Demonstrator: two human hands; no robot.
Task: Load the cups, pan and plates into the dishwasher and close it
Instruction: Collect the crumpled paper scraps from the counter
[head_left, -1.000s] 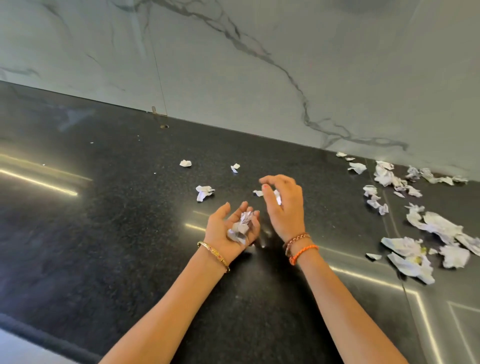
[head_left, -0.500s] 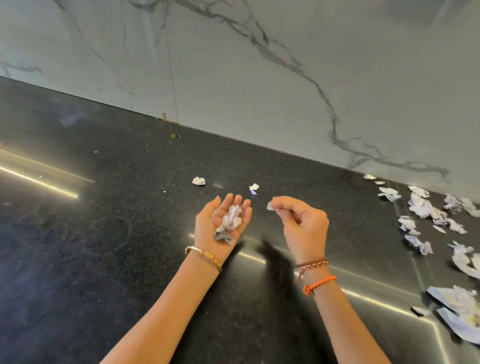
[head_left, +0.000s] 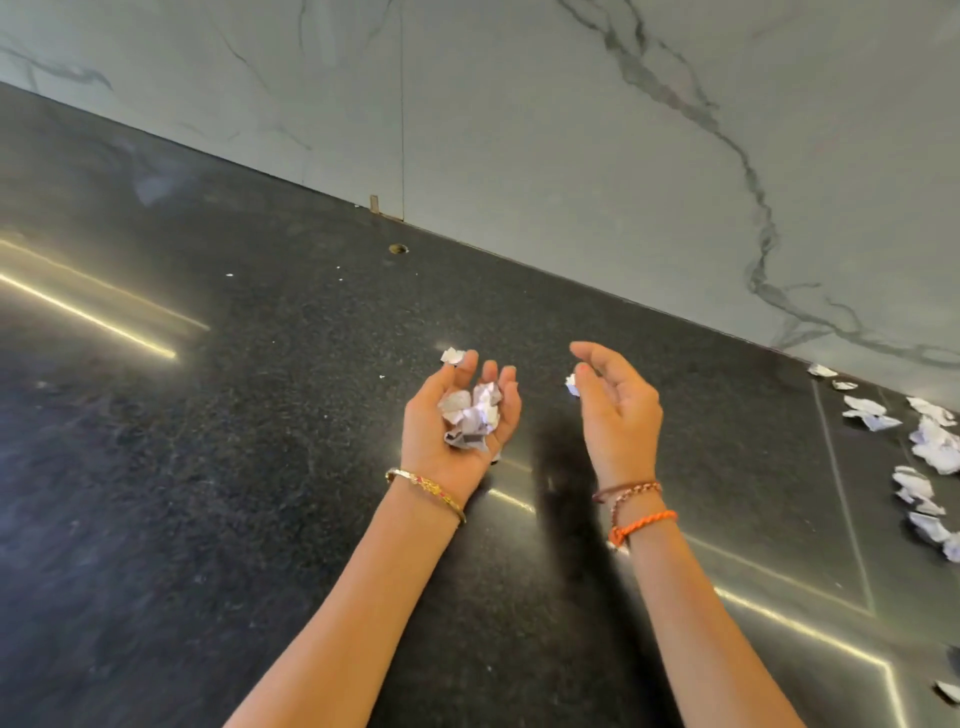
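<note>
No cup, pan, plate or dishwasher is in view. My left hand (head_left: 457, 421) is turned palm up over the black counter (head_left: 260, 467), its fingers cupped round a bunch of crumpled paper scraps (head_left: 472, 413). My right hand (head_left: 618, 405) hovers just to the right of it, palm facing left, fingers relaxed and spread. A small white scrap (head_left: 571, 385) shows at its thumb tip; I cannot tell whether the thumb touches it. Another scrap (head_left: 452, 356) lies on the counter just beyond my left fingertips.
Several torn white paper scraps (head_left: 930, 441) are scattered along the counter's right side. A marble wall (head_left: 571, 130) backs the counter. A small round hole (head_left: 398, 249) sits in the counter near the wall. Bright light streaks reflect off the glossy surface.
My right hand, which pinched a scrap half a second ago, has opened and drawn slightly away from my left. The bunch in my left palm looks bigger. The view has shifted left.
</note>
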